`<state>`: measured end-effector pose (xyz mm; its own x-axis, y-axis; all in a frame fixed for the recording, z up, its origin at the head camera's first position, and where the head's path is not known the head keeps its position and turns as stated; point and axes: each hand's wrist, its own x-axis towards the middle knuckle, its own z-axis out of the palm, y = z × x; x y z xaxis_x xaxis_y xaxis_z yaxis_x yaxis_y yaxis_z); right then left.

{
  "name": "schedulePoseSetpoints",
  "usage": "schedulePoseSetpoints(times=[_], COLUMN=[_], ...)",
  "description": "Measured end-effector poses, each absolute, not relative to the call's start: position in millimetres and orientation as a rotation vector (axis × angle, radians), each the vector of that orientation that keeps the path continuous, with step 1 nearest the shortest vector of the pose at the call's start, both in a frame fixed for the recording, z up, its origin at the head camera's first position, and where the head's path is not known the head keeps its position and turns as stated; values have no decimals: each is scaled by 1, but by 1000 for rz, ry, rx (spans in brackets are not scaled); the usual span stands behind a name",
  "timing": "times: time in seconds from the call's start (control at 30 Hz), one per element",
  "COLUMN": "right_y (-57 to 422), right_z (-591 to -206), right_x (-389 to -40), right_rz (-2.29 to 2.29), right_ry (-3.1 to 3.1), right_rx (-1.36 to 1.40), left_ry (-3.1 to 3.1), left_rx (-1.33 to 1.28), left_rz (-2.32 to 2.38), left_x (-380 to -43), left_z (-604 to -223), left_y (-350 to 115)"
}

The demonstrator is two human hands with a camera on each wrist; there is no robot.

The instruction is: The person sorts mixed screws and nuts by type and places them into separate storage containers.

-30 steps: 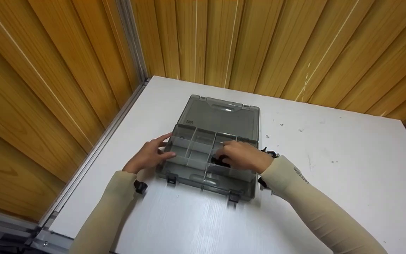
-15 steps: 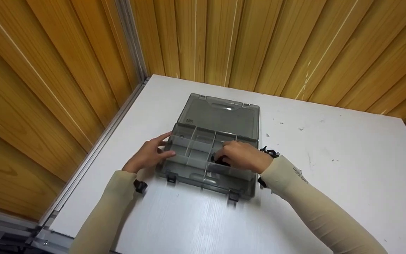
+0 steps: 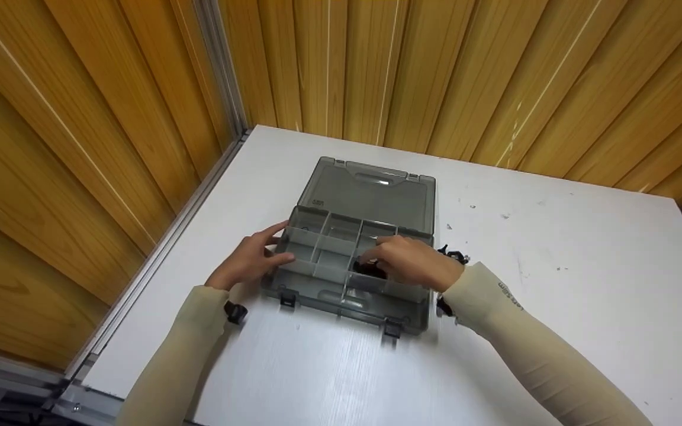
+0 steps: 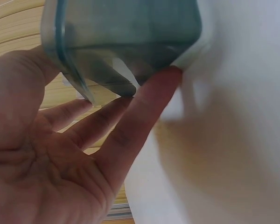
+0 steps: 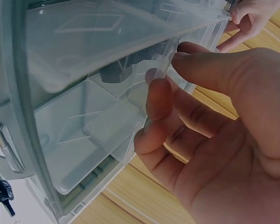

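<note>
White table (image 3: 293, 373), wood-grain panels (image 3: 436, 71) behind. Gray organizer box (image 3: 310, 285) on table, lid (image 3: 370, 200) folded back. Left hand (image 3: 246, 260) fingers spread, touching box's left end. Right hand (image 3: 406, 260) fingers curled at clear divider (image 5: 165, 65), near black object (image 3: 372, 270) in middle-row compartment; pinch unclear.

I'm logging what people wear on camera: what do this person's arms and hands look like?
The left hand and right hand are gloveless. The left sleeve and right sleeve are pale beige and wrist-length; the latter bears small dark lettering near its cuff. A black piece shows at the left wrist, black parts at the right.
</note>
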<state>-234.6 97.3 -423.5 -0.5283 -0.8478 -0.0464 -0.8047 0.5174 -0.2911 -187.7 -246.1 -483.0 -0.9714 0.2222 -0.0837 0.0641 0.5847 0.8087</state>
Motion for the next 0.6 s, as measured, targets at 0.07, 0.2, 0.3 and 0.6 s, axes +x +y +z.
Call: schedulePoseSetpoints(times=[0.07, 0.2, 0.3, 0.6], right_y=[101, 114, 128, 176], right_z=[-422, -417, -414, -413], right_x=[-236, -242, -248, -263], right_rz=[-412, -591, -688, -808], right_ry=[2567, 2579, 2627, 2757], right_rx=[-1411, -1405, -1429, -1288], left_ry=[2630, 2627, 2626, 2631], left_rx=[235, 223, 221, 207], left_rz=[1335, 1330, 1326, 1323], left_x=[-187, -188, -188, -187], left_z=[-483, -483, -482, -480], left_y=[-246, -245, -245, -244])
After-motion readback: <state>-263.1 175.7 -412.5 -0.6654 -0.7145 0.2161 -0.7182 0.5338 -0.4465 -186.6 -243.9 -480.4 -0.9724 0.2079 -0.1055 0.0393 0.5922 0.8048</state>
